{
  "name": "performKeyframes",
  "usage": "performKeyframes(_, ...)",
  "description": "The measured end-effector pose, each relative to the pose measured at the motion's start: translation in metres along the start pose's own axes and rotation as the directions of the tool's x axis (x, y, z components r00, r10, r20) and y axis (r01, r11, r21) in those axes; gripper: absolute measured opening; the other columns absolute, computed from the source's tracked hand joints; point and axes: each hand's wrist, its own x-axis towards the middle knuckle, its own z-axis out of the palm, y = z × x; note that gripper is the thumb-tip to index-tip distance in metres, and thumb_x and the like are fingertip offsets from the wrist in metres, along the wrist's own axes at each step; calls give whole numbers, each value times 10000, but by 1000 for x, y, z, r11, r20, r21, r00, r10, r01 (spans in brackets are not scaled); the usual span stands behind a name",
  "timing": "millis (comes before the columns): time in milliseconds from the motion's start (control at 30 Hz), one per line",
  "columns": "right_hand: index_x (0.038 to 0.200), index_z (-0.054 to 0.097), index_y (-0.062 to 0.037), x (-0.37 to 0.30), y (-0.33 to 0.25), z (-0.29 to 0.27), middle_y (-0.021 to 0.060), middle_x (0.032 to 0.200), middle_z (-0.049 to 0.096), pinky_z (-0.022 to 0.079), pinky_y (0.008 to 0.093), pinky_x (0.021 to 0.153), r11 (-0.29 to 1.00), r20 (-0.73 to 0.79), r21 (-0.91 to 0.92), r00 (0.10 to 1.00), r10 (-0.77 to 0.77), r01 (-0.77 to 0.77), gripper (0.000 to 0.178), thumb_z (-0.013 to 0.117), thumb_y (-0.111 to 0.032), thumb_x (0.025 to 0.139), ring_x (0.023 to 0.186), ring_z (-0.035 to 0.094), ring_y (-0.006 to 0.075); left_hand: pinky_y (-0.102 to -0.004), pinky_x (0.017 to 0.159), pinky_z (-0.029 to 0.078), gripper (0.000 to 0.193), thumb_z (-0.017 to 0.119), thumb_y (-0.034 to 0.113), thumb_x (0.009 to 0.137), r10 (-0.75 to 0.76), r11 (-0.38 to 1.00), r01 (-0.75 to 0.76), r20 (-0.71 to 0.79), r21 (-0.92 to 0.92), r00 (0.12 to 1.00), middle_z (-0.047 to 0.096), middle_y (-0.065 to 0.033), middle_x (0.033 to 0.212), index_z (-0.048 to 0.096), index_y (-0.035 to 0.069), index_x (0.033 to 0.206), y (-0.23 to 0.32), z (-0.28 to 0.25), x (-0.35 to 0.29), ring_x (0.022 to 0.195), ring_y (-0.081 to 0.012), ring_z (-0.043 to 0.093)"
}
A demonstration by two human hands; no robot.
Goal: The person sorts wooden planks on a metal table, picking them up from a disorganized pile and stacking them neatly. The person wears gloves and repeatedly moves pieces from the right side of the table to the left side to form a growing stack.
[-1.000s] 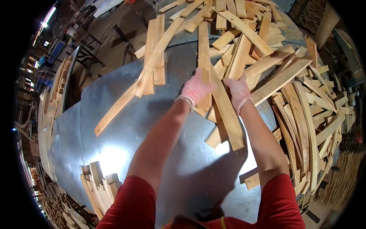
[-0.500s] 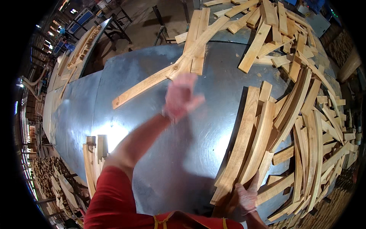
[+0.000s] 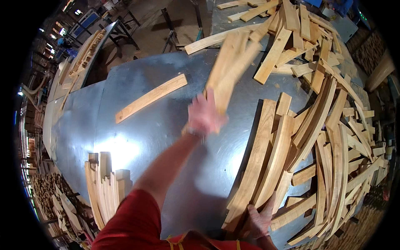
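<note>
My left hand (image 3: 204, 114), blurred by motion, is closed around the near ends of a few wooden slats (image 3: 233, 62), which fan out away from me over the metal table. At the near right, my right hand (image 3: 260, 218) has its thumb and fingers around the lower end of a stack of curved wooden boards (image 3: 273, 158); some fingers are hidden. One loose curved slat (image 3: 152, 96) lies flat to the left of my left hand. Beyond the held slats, a long slat (image 3: 204, 43) rests near the table's far edge.
A large jumbled pile of wooden pieces (image 3: 343, 166) covers the right side and far right. At the near left stands a bundle of narrow strips (image 3: 104, 187) beside my left arm. The sheet-metal table (image 3: 166, 129) has a seam on its left. Metal stands (image 3: 168, 29) rise beyond it.
My left hand has closed on the slats and moved slightly right and nearer, swinging them rightward. The curved slat at left is now separate from them. My right hand stays at the boards' end.
</note>
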Motion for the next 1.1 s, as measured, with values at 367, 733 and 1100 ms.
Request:
performKeyframes(367, 1653, 231, -6, -9, -64, -50, 152, 1504, 489, 438, 361, 1125, 942, -97, 296, 986, -134, 157, 984, 699, 23, 787, 1326, 520, 250, -512, 1081, 492, 935, 857, 451, 784, 372, 905, -201, 472, -375, 799, 551, -256, 1421, 471, -10, 1500, -6, -87, -283, 1281, -448, 589)
performKeyframes(733, 1696, 198, -93, 104, -185, 17, 200, 1581, 443, 418, 418, 1160, 819, 122, 483, 902, -414, 310, 997, 821, -209, 926, 1418, 466, 287, -303, 883, 568, 754, 775, 100, 915, 282, 257, 229, 300, -939, 911, 638, -68, 1194, 410, 58, 1573, 41, -57, -134, 1052, -139, 630)
performKeyframes(1100, 1608, 385, 10, 131, -133, -14, 152, 1528, 555, 468, 328, 1117, 898, 347, 440, 922, -174, 4, 739, 712, 25, 945, 1367, 559, 248, -501, 857, 575, 785, 641, 108, 849, 208, 900, -281, 238, 333, 949, 680, -198, 1162, 383, 154, 1589, -127, -165, -32, 1026, -409, 697)
